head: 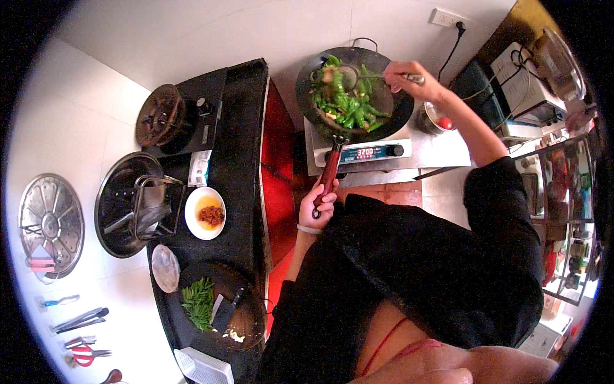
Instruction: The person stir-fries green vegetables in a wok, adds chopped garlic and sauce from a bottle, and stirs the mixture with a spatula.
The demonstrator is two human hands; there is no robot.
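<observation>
My left hand (317, 202) is wrapped around the dark red wooden handle (330, 168) of a black wok (402, 113). The wok sits on a silver induction cooker (321, 157) with a lit display. Inside the wok lie glossy green peppers (352, 108) and a few pale bits. My right hand (407, 77) grips the metal handle of a ladle (351, 76), whose round head is among the peppers at the far side. Blur covers the food beside the ladle. Right of the wok, a metal bowl (427, 126) contains a red tomato (445, 123).
On the black counter (240, 158) at left are a white bowl of sauce (205, 197), a round chopping board (254, 307) with a cleaver (223, 314) and cut greens (197, 302), and a white plastic basket (201, 367). A power cord (448, 57) hangs from the wall socket.
</observation>
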